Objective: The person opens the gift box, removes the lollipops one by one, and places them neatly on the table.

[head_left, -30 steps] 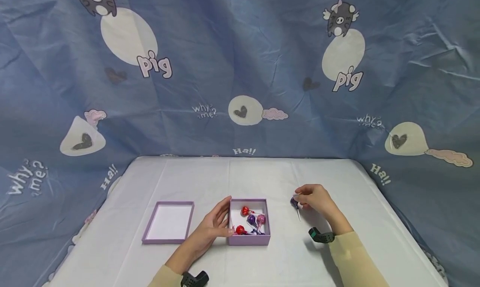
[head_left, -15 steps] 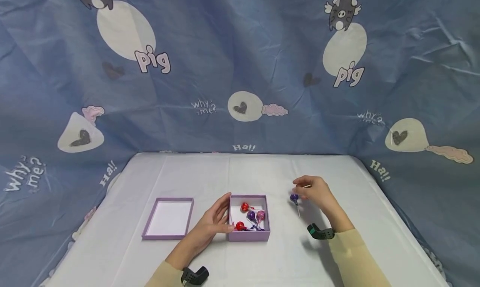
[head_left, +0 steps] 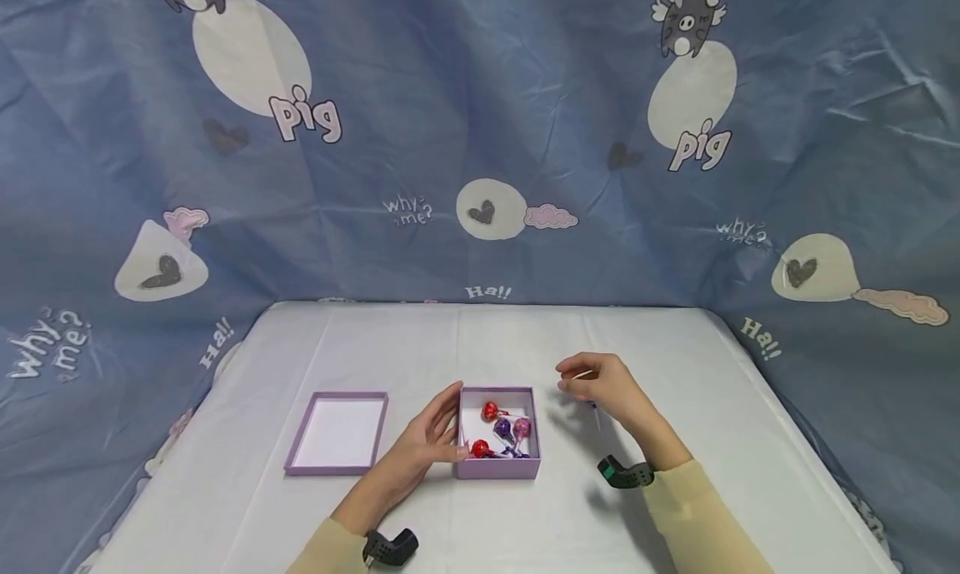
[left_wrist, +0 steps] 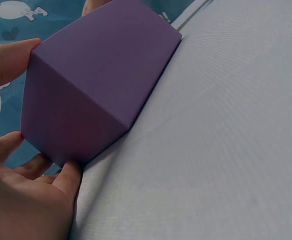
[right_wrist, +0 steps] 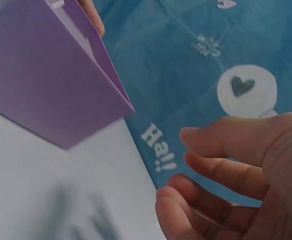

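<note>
on the white table [head_left: 420, 341] stood the purple box [head_left: 498, 469], its left side gripped by the left hand [head_left: 422, 441], presumably for steadiness, while the right hand [head_left: 609, 386], loosely curved, pinching nothing visible, hid most of a lollipop [head_left: 597, 415] right of the box.

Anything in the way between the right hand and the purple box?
Nothing visible. In the head view only white tabletop shows between the right hand and the purple box; the right wrist view shows an open gap too. The left hand is at the box's left side, out of that path.
</note>
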Demonstrator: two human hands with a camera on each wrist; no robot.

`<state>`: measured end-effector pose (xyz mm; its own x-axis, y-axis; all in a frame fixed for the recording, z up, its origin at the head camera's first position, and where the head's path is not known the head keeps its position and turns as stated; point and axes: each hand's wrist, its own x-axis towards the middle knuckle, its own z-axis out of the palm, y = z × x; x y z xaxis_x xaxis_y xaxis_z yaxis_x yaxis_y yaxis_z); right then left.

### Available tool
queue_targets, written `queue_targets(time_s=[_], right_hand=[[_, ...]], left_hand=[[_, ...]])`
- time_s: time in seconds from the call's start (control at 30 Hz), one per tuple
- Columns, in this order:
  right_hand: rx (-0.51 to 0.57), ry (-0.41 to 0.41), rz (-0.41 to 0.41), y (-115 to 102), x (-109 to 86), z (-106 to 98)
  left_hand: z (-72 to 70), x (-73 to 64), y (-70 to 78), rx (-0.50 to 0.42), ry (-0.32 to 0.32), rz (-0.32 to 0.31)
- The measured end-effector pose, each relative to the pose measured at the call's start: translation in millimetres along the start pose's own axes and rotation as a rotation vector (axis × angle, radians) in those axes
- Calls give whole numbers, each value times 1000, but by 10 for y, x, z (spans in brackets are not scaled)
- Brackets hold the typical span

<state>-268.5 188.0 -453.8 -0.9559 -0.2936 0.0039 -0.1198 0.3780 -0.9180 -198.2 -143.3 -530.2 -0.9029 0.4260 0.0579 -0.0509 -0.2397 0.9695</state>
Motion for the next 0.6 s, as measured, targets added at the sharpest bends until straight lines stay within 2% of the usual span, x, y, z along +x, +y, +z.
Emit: queue_targets(time_s=[0.17,0.3,0.6], right_hand=[[13,-19,-19,-33,6,145],[-2,-57,-73,-96,-14,280],[-113,-80,-171,-228,-103,507]], left_hand=[[16,11,21,-1,-3,-1],[24,12,29,0,-5,-2],[12,23,24,2,-9,1]])
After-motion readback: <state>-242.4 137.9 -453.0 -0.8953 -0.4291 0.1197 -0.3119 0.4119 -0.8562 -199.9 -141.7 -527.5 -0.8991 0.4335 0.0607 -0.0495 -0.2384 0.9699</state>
